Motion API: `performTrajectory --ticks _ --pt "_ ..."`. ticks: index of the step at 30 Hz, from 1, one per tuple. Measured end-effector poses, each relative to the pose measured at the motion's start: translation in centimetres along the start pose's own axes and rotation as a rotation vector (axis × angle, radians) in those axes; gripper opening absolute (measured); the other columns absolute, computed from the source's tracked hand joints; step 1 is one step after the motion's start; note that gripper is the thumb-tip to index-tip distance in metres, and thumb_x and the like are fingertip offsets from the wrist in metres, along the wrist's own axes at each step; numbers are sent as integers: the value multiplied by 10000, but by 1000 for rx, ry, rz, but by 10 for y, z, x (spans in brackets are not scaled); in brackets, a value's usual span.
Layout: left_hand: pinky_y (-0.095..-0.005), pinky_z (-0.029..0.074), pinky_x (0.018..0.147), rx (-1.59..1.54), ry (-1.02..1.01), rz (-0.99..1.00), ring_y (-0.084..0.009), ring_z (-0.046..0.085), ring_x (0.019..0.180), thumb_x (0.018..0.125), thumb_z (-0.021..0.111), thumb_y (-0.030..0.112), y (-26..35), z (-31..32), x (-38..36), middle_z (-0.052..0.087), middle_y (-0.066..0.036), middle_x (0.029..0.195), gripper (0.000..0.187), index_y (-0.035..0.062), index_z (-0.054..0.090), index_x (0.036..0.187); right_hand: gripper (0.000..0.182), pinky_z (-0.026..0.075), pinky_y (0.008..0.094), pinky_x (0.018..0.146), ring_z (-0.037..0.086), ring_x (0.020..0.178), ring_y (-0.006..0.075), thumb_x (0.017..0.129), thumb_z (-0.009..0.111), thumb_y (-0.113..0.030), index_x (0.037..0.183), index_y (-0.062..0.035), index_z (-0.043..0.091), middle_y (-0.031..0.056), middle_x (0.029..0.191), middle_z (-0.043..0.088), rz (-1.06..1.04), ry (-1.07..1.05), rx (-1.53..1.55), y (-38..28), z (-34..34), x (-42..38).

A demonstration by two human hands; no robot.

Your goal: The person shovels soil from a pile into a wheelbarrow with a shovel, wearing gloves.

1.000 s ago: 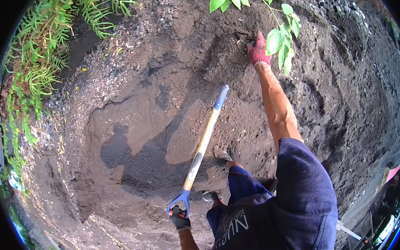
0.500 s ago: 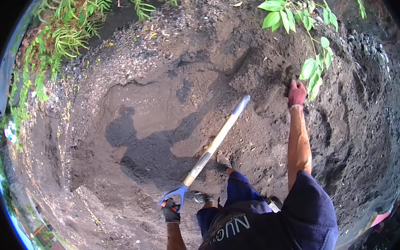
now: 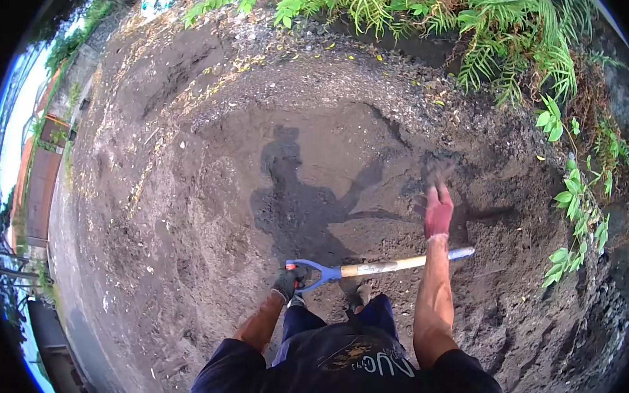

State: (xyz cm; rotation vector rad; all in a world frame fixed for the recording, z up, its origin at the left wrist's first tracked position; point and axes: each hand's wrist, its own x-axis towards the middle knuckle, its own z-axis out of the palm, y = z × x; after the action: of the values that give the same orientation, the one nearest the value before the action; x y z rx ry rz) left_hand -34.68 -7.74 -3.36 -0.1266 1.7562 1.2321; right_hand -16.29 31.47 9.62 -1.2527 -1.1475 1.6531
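My left hand, in a dark glove, is wrapped around the orange-red grip of a shovel's blue D-handle. The shovel lies across in front of my legs, its pale wooden shaft pointing right to a blue socket; I cannot make out a blade beyond it. My right hand, in a red glove, is stretched out over the soil with fingers spread, and a brownish blur shows just past the fingertips. The right forearm passes above the shaft and hides part of it.
Dark, uneven soil spreads all around, with my shadow on it. Ferns and leafy plants line the far edge. A leafy branch hangs at the right. A paved strip and a brown gate are at the left.
The view has turned left. My right hand has gone from low at the soil with curled fingers to spread open. The shovel now lies more crosswise, still in my left hand.
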Motion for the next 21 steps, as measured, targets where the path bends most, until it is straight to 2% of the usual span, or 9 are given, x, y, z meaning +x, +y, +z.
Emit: performTrajectory --ticks 1,2,6,8,10,14,17,18,21 --pt "-268 443 504 -12 6 3 -138 543 537 777 671 163 -4 -2 -7 585 -29 642 111 59 638 796 525 509 362 840 614 969 286 920 522 -231 1366 4 377 190 1163 595 -114 -281 -194 -42 72 -8" --pt "-270 442 510 -46 -6 3 -137 543 542 777 670 164 -1 -1 -7 585 -30 646 112 59 636 797 594 473 347 917 583 1067 325 921 527 -207 1430 -40 272 214 1286 506 -749 -317 -524 -42 131 2" --pt "-284 452 508 -99 -46 15 -131 536 553 767 685 171 -1 -1 -11 567 -12 651 115 71 636 798 556 484 377 884 587 1071 348 855 609 -177 1352 -48 396 239 1250 527 -1149 -696 -322 -137 203 -68" --pt "-290 471 484 -127 -41 -27 -124 536 547 746 712 161 -4 -3 -12 555 0 649 122 80 639 799 410 506 388 815 607 975 370 842 612 -205 1205 -52 499 183 1157 595 -859 -985 -398 -143 181 -91" --pt "-288 467 478 -140 -41 -9 -125 532 530 748 712 163 -7 -2 -13 552 -1 644 121 81 634 790 360 519 380 757 642 890 334 839 612 -193 1164 -53 543 161 1047 642 -925 -752 -421 -97 142 -90" --pt "-281 457 468 -65 57 -85 -125 523 498 749 712 178 34 12 -52 548 -1 636 127 90 623 772 302 509 397 725 640 803 337 834 634 -224 1075 -49 581 173 929 653 -582 6 -906 66 -7 -71" --pt "-278 458 469 -55 24 -67 -120 529 509 754 706 197 11 3 -37 547 5 636 133 96 622 773 613 500 389 736 634 837 291 734 742 -384 1177 -16 533 183 974 644 55 557 -705 185 -128 -88" --pt "-278 458 469 -45 21 -76 -120 529 509 754 706 197 10 3 -38 547 5 636 133 96 622 773 737 503 373 773 625 918 285 728 739 -469 1253 -17 485 207 1049 628 236 765 -915 191 -138 -94" --pt "-271 456 475 -85 -20 -71 -115 536 514 761 694 207 12 4 -48 547 9 637 128 103 621 775 744 489 458 831 586 1013 333 767 665 -578 1306 -104 468 156 1195 578 730 566 290 199 -161 -81"
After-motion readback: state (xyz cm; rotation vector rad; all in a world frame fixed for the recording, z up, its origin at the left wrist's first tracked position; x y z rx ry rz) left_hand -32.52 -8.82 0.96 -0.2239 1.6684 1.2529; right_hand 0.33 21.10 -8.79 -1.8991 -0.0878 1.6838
